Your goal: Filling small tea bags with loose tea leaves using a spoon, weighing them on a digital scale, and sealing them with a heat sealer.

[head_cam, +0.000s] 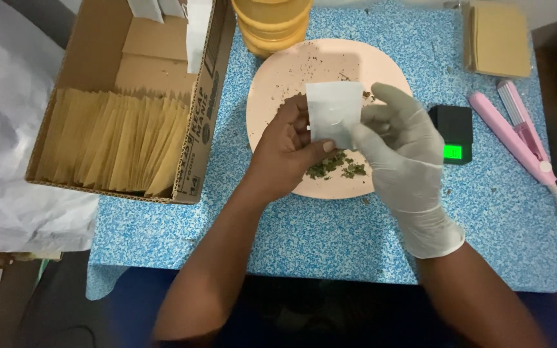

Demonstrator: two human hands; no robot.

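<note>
Over the pale pink plate [272, 84], both hands hold a small white paper sachet [334, 111]. The bare left hand [286, 151] pinches its left edge and lower corner, thumb in front and fingers behind. The gloved right hand [402, 149] closes thumb and fingers on its right edge. Neither hand holds anything else.

The sachet looks very light, thin and limp, likely to crease or tear if pulled hard, so the edges and corners seem the best places to grip, with light pressure.

Just below the sachet, a small heap of dried green herb [336, 166] lies on the plate, with crumbs scattered across it. Right of the plate sits a small black pocket scale [454, 133] with a green lit display, and further right a pink handheld sealer [517, 136]. Left of the plate stands a cardboard box [196, 129] packed with tan paper sachets [114, 142]. Behind the plate is a yellow lidded jar [272, 22]. All rest on a blue speckled table [304, 238].
</note>
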